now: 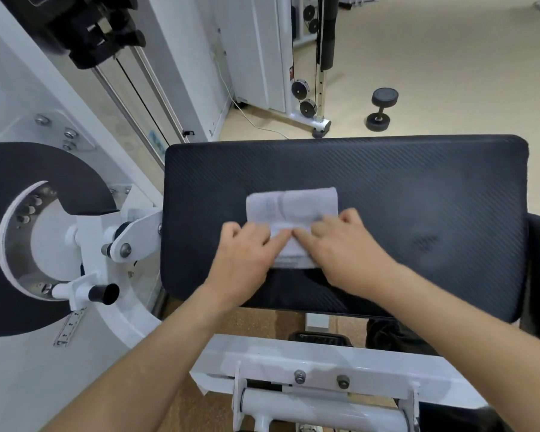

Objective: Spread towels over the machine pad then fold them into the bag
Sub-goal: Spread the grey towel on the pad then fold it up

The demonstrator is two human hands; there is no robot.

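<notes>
Head view: a folded towel (pixel 293 202) lies mid-frame on the pad (pixel 418 188) — soft, light, probably floppy. The left hand (pixel 247 244) and right hand (pixel 346 241) press it with fingers flat and together — best lifted by its corners.

The person is showing two bare forearms, the left forearm (pixel 156 347) and the right forearm (pixel 449 310), each running uncovered to the wrist. The left hand (pixel 247 249) and right hand (pixel 343 241) are appearing bare too, their fingers smeared by motion blur. Dark, creased cloth (pixel 393 336) below the right arm is possibly belonging to the person's trousers.
</notes>
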